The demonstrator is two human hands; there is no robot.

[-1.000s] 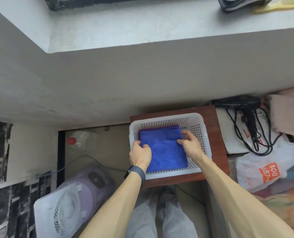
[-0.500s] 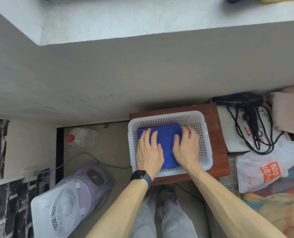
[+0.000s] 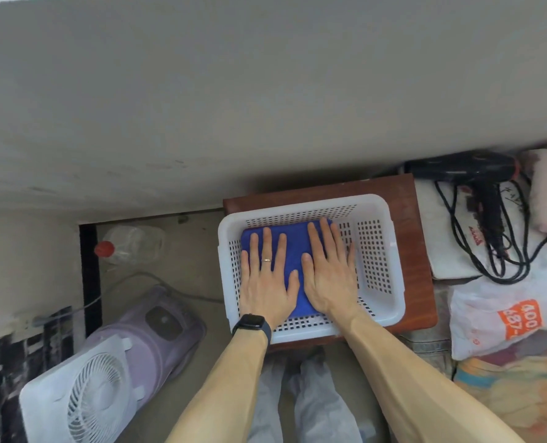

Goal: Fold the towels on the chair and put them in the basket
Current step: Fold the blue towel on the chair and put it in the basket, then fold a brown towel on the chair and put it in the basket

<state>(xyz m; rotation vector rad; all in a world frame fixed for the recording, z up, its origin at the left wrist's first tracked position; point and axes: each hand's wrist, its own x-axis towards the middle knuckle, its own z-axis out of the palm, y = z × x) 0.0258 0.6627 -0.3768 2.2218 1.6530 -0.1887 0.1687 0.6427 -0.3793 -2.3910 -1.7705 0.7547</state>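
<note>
Status: blue towel [image 3: 293, 247] folded and laid flat on the floor of the white basket [image 3: 376, 251], on the brown chair seat [image 3: 416, 251]. Left hand [image 3: 265, 282] and right hand [image 3: 328, 276] side by side on top of the towel, palms down, fingers straight and spread, pressing rather than gripping. Judged near the end of placing this piece; no unfolded towel visible on the chair seat, remaining count not determinable.
</note>
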